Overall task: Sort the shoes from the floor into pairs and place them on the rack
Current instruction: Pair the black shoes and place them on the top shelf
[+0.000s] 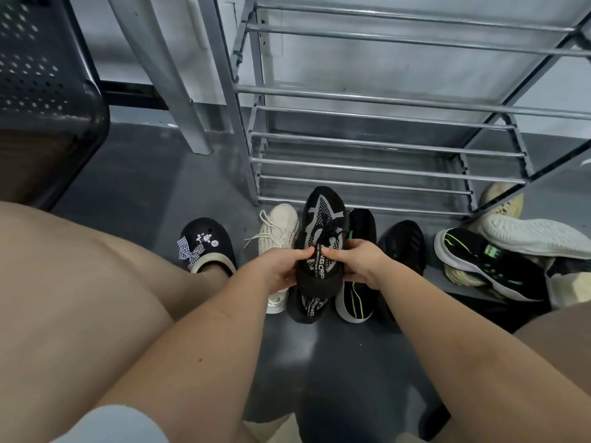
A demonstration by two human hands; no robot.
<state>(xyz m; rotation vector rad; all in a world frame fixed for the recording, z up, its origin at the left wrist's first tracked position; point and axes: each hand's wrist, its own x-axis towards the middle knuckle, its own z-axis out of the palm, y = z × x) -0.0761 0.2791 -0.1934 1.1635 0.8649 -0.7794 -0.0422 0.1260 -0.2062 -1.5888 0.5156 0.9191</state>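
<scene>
Rack (383, 143): a grey metal frame with bar shelves stood against the wall, its lowest bars just behind the row of shoes; no shoe lay on any bar in view.
Chair (48, 91): a black perforated seat stood at the far left.
Floor (319, 362): dark grey, carrying the shoes in a loose row in front of the rack.
Heap (518, 247): at the right, a white-soled shoe lay on its side across a black shoe with green marks, with cream shoes under and behind them.
Held sneaker (323, 225): black knit with grey pattern and white lettering, toe pointing at the rack, raised above a matching sneaker (308, 310) on the floor.
Cream sneaker (278, 231): on the floor, just left of the held one.
Black-and-green shoe (356, 302): on the floor, just right of it.
Black shoe (406, 244): further right.
Clog (208, 244): black with a checked bow, worn on a foot at the left.
Left hand (281, 266): fingers curled round the held sneaker's left side, thumb on top.
Right hand (358, 260): gripped its right side likewise.
</scene>
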